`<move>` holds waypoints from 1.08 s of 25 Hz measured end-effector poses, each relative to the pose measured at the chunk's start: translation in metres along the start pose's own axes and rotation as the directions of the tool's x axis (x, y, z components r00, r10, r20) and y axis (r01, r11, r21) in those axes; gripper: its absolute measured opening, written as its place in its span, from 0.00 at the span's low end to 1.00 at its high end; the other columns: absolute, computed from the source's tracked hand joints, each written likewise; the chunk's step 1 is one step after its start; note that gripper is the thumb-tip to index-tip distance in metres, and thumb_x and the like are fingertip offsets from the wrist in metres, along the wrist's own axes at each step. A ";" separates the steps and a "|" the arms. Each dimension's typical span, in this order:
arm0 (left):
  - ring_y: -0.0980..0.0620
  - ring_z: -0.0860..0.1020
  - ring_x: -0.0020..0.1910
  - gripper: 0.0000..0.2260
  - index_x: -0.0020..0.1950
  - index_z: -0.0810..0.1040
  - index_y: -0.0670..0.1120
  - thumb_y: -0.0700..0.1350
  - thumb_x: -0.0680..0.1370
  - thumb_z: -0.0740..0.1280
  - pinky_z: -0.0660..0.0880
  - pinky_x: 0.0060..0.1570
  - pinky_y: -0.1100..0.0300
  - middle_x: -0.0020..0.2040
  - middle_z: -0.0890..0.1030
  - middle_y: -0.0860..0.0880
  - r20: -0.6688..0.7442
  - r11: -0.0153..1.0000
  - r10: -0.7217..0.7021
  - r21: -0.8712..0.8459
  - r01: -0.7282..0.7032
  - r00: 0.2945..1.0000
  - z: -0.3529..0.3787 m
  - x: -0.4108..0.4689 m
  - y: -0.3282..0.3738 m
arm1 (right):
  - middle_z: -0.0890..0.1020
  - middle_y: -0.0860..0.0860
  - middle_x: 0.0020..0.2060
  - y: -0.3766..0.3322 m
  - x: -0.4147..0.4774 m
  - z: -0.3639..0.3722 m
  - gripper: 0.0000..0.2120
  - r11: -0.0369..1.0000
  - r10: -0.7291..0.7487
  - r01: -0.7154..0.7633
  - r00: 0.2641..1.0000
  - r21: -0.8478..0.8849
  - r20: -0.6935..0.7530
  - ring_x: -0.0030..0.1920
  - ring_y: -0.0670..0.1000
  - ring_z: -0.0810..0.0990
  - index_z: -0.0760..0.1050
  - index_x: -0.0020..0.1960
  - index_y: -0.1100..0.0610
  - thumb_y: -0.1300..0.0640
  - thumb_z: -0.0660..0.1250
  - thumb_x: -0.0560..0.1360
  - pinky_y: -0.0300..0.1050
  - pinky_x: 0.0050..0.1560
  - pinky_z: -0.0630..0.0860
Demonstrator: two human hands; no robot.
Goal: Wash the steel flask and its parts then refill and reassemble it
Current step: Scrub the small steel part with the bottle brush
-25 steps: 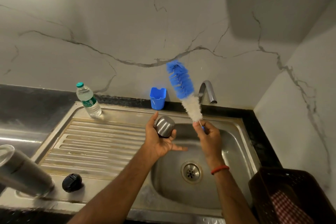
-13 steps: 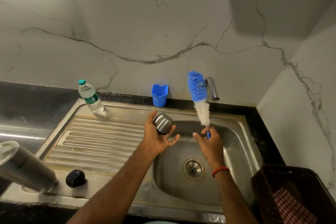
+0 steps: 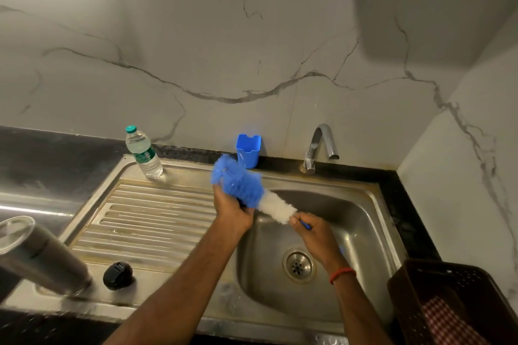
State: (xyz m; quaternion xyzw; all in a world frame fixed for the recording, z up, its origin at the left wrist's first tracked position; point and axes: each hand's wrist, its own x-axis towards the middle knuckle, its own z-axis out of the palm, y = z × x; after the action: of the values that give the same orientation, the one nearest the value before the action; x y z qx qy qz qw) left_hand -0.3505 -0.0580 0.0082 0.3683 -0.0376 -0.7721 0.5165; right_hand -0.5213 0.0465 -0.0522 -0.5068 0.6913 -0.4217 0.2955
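Flask (image 3: pixel 42 258): steel, stood on the sink (image 3: pixel 157 232) drainboard at near left, long axis leaning, open mouth pointed up-left. Set well left of both grips. Lid (image 3: pixel 117 275) laid just beside it. Brush (image 3: pixel 252 190): handle pinched by right grip (image 3: pixel 316 232), blue bristles clasped by left grip (image 3: pixel 232 210). Bottle (image 3: pixel 143 152): green label, writing unreadable.

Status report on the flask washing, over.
Right hand pinches brush, bristles against curled left hand; what left holds is hidden. Flask body and black lid sit on drainboard. Nothing blocking the basin.
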 end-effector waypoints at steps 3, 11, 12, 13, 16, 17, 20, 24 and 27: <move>0.44 0.83 0.56 0.25 0.65 0.79 0.47 0.65 0.81 0.61 0.81 0.57 0.47 0.56 0.84 0.42 -0.016 1.000 -0.027 -0.008 0.027 0.999 -0.003 0.003 0.003 | 0.81 0.55 0.37 0.014 -0.009 0.003 0.09 0.999 0.039 -0.039 0.999 0.014 -0.003 0.36 0.45 0.77 0.80 0.42 0.54 0.55 0.66 0.80 0.46 0.42 0.75; 0.43 0.81 0.55 0.24 0.63 0.78 0.47 0.64 0.82 0.58 0.78 0.57 0.47 0.55 0.82 0.41 -0.062 0.999 -0.033 -0.010 0.033 0.998 0.007 -0.010 0.007 | 0.80 0.47 0.36 0.007 -0.002 0.007 0.09 0.999 0.032 -0.032 0.997 0.009 -0.069 0.36 0.44 0.77 0.81 0.43 0.50 0.57 0.66 0.80 0.42 0.40 0.72; 0.43 0.80 0.57 0.27 0.64 0.78 0.47 0.67 0.80 0.59 0.76 0.61 0.46 0.58 0.81 0.40 -0.115 0.999 -0.048 -0.014 0.047 0.992 0.010 -0.010 0.015 | 0.80 0.47 0.34 0.018 -0.008 0.003 0.10 0.995 0.094 -0.092 0.990 0.029 -0.106 0.34 0.43 0.75 0.81 0.42 0.47 0.57 0.66 0.80 0.41 0.38 0.71; 0.43 0.79 0.58 0.29 0.65 0.78 0.47 0.69 0.78 0.61 0.75 0.63 0.46 0.60 0.80 0.40 -0.154 0.998 -0.056 -0.008 0.055 0.987 0.011 -0.010 0.019 | 0.79 0.48 0.31 0.025 -0.012 0.000 0.11 0.990 0.142 -0.138 0.979 0.040 -0.147 0.33 0.43 0.75 0.81 0.41 0.44 0.56 0.67 0.80 0.42 0.37 0.70; 0.42 0.80 0.55 0.34 0.64 0.78 0.44 0.71 0.75 0.63 0.76 0.59 0.45 0.59 0.81 0.38 -0.112 0.993 -0.114 -0.031 0.111 0.987 0.014 -0.011 0.015 | 0.81 0.53 0.33 0.018 -0.007 0.000 0.10 0.983 0.182 -0.174 0.962 0.057 -0.205 0.35 0.48 0.76 0.80 0.43 0.44 0.55 0.67 0.80 0.39 0.34 0.70; 0.42 0.81 0.54 0.35 0.63 0.78 0.42 0.72 0.75 0.62 0.76 0.60 0.43 0.55 0.83 0.37 -0.083 0.990 -0.137 -0.046 0.134 0.987 0.013 -0.013 0.011 | 0.83 0.53 0.36 0.009 -0.004 0.001 0.08 0.983 0.177 -0.159 0.959 0.095 -0.220 0.37 0.48 0.78 0.80 0.45 0.45 0.55 0.67 0.80 0.36 0.35 0.71; 0.41 0.84 0.52 0.36 0.64 0.77 0.41 0.72 0.75 0.62 0.69 0.66 0.33 0.48 0.86 0.36 -0.041 0.987 -0.148 -0.063 0.145 0.988 0.010 -0.011 0.005 | 0.83 0.53 0.35 -0.014 0.003 0.000 0.08 0.980 0.116 -0.068 0.956 0.185 -0.268 0.36 0.45 0.76 0.83 0.50 0.49 0.55 0.65 0.81 0.33 0.33 0.69; 0.39 0.84 0.56 0.39 0.69 0.74 0.41 0.72 0.75 0.61 0.62 0.65 0.24 0.55 0.84 0.35 0.002 0.984 -0.153 -0.089 0.152 0.988 0.010 -0.010 0.004 | 0.71 0.43 0.25 -0.037 0.008 -0.003 0.09 0.974 0.020 0.019 0.986 0.227 -0.167 0.29 0.41 0.67 0.83 0.48 0.54 0.55 0.65 0.81 0.35 0.32 0.65; 0.37 0.83 0.59 0.40 0.68 0.74 0.40 0.74 0.73 0.60 0.62 0.60 0.19 0.56 0.83 0.32 0.065 0.978 -0.185 -0.081 0.190 0.981 0.012 -0.011 0.004 | 0.75 0.44 0.28 -0.053 0.010 0.006 0.06 0.977 0.036 -0.001 0.987 0.212 -0.158 0.30 0.41 0.70 0.81 0.44 0.55 0.53 0.72 0.77 0.36 0.33 0.70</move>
State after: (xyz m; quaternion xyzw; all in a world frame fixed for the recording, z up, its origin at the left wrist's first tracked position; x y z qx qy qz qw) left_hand -0.3527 -0.0545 0.0251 0.3252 0.0159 -0.8286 0.4554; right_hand -0.4953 0.0284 -0.0078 -0.4303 0.6690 -0.5296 0.2947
